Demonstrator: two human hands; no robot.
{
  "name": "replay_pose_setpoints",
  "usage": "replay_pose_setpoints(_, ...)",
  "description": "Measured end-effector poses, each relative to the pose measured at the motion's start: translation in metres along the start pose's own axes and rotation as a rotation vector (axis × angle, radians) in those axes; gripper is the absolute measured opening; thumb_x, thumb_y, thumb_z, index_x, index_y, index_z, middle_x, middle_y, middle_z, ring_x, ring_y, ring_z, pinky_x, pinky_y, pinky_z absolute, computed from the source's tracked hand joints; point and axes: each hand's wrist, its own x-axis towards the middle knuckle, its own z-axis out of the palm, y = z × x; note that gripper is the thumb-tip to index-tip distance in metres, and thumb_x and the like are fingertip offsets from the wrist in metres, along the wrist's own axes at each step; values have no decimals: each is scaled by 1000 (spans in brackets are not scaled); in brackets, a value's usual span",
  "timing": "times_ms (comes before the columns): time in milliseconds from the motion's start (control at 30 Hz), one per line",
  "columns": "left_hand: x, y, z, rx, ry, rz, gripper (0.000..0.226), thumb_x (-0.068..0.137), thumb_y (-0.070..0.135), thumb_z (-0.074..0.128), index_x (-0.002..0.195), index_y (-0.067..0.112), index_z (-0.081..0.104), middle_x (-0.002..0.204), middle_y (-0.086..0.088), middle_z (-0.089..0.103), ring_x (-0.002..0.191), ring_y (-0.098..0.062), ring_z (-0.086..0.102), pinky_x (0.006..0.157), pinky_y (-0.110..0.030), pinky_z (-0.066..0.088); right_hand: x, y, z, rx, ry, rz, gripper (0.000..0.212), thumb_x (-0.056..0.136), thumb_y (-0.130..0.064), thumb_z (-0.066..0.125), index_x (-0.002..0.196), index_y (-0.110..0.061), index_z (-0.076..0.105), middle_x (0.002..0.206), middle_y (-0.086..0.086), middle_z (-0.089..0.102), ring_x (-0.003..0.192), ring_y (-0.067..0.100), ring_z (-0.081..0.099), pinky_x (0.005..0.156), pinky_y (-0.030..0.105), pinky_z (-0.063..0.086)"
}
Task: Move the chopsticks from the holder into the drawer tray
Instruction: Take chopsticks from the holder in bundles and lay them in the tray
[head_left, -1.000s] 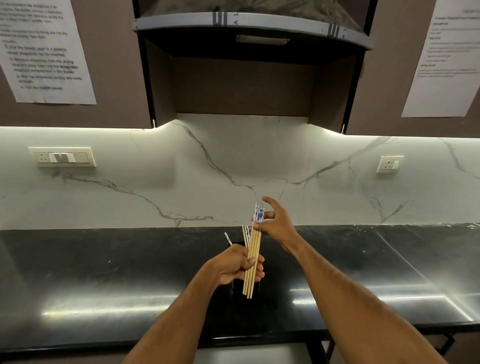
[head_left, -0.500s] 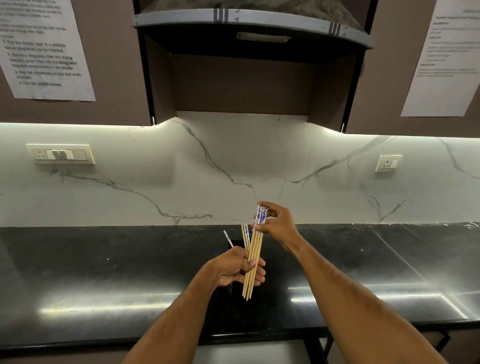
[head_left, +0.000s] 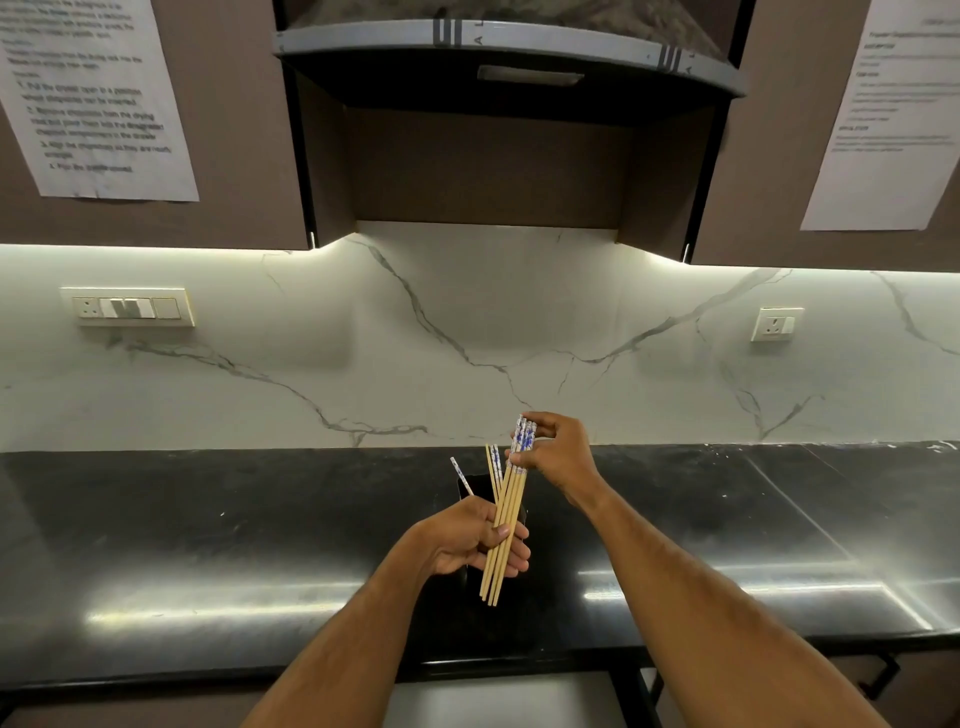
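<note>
Both hands grip a bundle of chopsticks – left hand low, right hand at the patterned tops – while a few wait in the dark holder, drawer unseen.

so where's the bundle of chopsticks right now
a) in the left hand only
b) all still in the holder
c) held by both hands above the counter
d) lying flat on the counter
c: the left hand grips the lower part of the chopsticks while the right hand pinches their patterned tops.

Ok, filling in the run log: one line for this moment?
left hand: holds chopstick bundle | right hand: pinches patterned tops | holder: some chopsticks left
</note>
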Motion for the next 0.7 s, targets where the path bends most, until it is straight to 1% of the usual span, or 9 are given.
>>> replay_pose_setpoints(100,-3,-2,2,6,-5,3,28,104,2,45,124,-5,61,111,-22,72,112,-37,70,104,-55,52,-3,-1,1,-5,13,-19,64,67,6,88,125,-11,66,110,3,71,99,24,73,83,43,64)
replay_pose_setpoints(167,-5,-1,2,7,-10,4,27,104,2,44,124,-5,62,110,-22,72,112,-38,70,104,-54,52,-4,-5,1,5,0,-26,73,69,6,87,135,-14,60,115,4,70,100,25,73,82,42,64)
replay_pose_setpoints(233,-6,0,3,13,-22,-1,27,104,2,44,123,-4,62,110,-22,73,112,-37,70,104,-54,52,-6,-8,0,6,-27,-30,82,72,6,86,143,-20,53,116,6,69,93,24,75,79,39,64)
replay_pose_setpoints(367,-11,1,6,11,-27,-1,27,104,2,44,123,-4,62,111,-22,72,112,-37,70,103,-51,53,-10,-11,-4,25,-27,-33,66,73,10,83,132,-11,63,112,9,73,90,22,76,82,42,64)
replay_pose_setpoints(500,-12,0,9,14,-4,20,27,104,3,45,123,-4,62,112,-23,72,111,-36,71,100,-49,55,-15,-12,-7,69,12,0,62,72,12,82,128,-10,66,106,6,74,88,21,77,80,42,64)
replay_pose_setpoints(533,-12,-1,10,14,24,38,26,104,3,46,123,-3,63,112,-23,73,109,-35,72,99,-49,56,-15,-13,-8,82,26,8,62,72,13,82,128,-10,67,106,6,75,87,20,77,80,41,64)
replay_pose_setpoints(633,-11,-3,15,-20,187,131,23,101,1,52,120,-3,65,107,-22,75,102,-32,75,95,-48,59,-17,-14,-10,137,103,45,62,73,14,81,127,-13,67,104,6,75,86,19,78,80,40,64)
replay_pose_setpoints(700,-10,-7,16,-49,265,176,21,100,0,55,117,-3,67,103,-20,76,99,-31,76,95,-49,59,-19,-14,-10,173,161,72,63,73,15,80,128,-13,67,103,6,76,84,19,78,82,39,64)
